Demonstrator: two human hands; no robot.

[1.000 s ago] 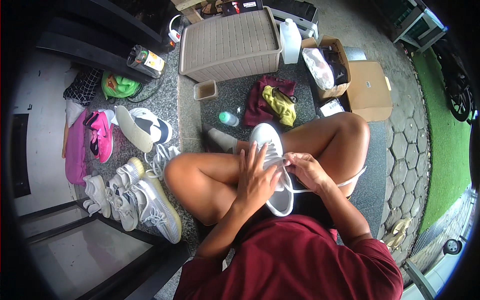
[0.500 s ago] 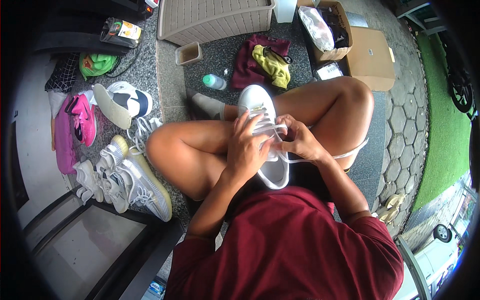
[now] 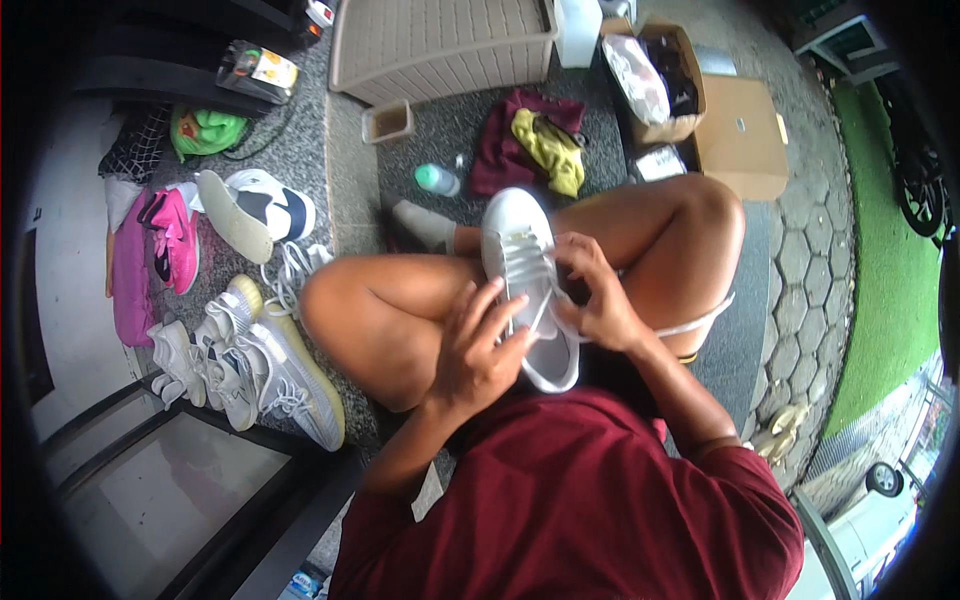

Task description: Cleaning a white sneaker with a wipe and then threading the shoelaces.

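Observation:
A white lace-up sneaker (image 3: 516, 215) lies in my lap between my bent legs, toe pointing away and opening toward me. My left hand (image 3: 478, 350) is at the sneaker's left side, fingers spread and fingertips by the opening. On its other side, my right hand (image 3: 603, 300) has curled fingers at the lace edge, closed on the white shoelace (image 3: 690, 322); its fingertips are partly hidden. The lace crosses the upper part of the shoe, makes a loose loop near the tongue, and trails out past my right wrist over my right thigh.
Several grey-white sneakers (image 3: 290, 375), a white-and-navy shoe (image 3: 265, 205) and pink shoes (image 3: 178, 240) stand on the left. Ahead are a small bottle (image 3: 436, 180), a plastic tub (image 3: 388, 123), maroon and yellow cloths (image 3: 548, 150), and a filled cardboard box (image 3: 685, 125).
My left hand has moved back toward me and off the laces, its fingers spreading. My right hand has shifted slightly toward me along the lace edge. The view has tilted a little.

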